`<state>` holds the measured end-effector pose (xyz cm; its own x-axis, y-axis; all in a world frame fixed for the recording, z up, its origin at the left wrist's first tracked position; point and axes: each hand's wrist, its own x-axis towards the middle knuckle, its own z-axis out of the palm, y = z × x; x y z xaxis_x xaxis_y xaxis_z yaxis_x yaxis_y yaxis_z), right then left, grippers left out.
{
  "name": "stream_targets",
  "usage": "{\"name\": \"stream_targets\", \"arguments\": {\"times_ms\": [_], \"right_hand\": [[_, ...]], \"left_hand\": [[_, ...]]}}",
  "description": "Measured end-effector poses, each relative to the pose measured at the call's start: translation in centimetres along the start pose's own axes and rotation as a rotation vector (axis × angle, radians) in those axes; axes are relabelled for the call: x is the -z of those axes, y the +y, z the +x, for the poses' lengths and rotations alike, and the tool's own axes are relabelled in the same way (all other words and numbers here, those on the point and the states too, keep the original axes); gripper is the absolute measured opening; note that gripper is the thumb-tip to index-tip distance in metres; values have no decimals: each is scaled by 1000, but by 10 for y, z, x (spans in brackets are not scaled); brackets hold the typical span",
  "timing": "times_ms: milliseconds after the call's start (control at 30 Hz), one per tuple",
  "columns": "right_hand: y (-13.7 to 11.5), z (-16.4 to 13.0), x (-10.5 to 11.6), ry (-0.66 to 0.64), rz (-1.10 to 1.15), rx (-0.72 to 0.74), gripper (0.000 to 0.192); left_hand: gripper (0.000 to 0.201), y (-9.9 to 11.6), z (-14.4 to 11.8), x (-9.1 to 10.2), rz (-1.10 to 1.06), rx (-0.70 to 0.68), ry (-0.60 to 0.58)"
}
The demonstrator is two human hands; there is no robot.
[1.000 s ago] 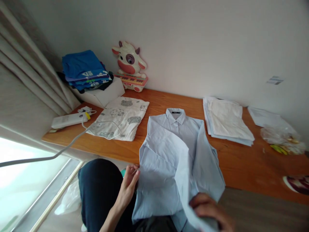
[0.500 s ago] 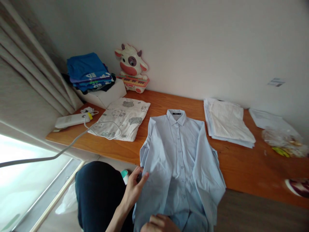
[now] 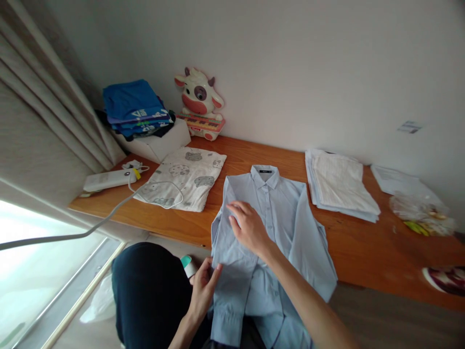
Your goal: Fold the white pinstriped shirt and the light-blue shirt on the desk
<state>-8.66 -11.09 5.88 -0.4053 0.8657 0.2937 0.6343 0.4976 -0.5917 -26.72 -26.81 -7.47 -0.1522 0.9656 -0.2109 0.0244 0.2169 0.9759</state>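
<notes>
A light blue button-up shirt [image 3: 271, 232] lies front side up, its collar toward the wall and its lower part hanging over the table's front edge. Its left-side sleeve [image 3: 232, 286] runs down along the front, cuff at the bottom. My left hand [image 3: 204, 286] pinches the shirt's left edge near the table edge, thumb on top and fingers beneath. Over the upper part of that sleeve is my right hand [image 3: 249, 225], fingers extended and thumb apart, with nothing gripped. Whether its fingertips touch the cloth, I cannot tell.
On the wooden table [image 3: 174, 228] lie a folded patterned cloth [image 3: 189, 169], a folded white pile [image 3: 337, 179], a plastic bag [image 3: 421, 213] and a shoe [image 3: 445, 280]. A cow toy [image 3: 199, 102] stands beside stacked blue clothes [image 3: 134, 104]. A cable [image 3: 90, 232] crosses the left side.
My right hand has moved up from the shirt's bottom to its upper left sleeve. The cuff now shows at the bottom. My left hand stays near the same edge, slightly lower.
</notes>
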Motion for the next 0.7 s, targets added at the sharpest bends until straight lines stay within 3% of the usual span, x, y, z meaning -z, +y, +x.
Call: {"name": "stream_targets", "arguments": {"times_ms": [133,200,267,333,467,533,600,700], "right_hand": [[45,67,-55,-110,-207,-24,62],[60,80,-75,-126,-246,-66,69],[70,84,-86,-104,-282,-90,72],[74,84,-89,-82,-319,-89,74],[80,85,-89,-79,-358,-74,76],[84,92,-87,-91,-353,-69,76],[86,104,-85,-110,-334,-79,77],[81,113,-74,-118,-271,-99,75]], "left_hand": [[34,-5,-3,-5,15,-11,9],[39,-5,-6,-8,-20,-20,58],[58,-5,-12,-11,-72,-10,115],[74,-9,-20,-10,-91,58,74],[58,-26,-45,5,-53,325,-277],[56,-37,-58,18,-41,410,-360],[57,-44,-70,30,-35,453,-330],[61,-44,-81,42,-30,487,-182]]}}
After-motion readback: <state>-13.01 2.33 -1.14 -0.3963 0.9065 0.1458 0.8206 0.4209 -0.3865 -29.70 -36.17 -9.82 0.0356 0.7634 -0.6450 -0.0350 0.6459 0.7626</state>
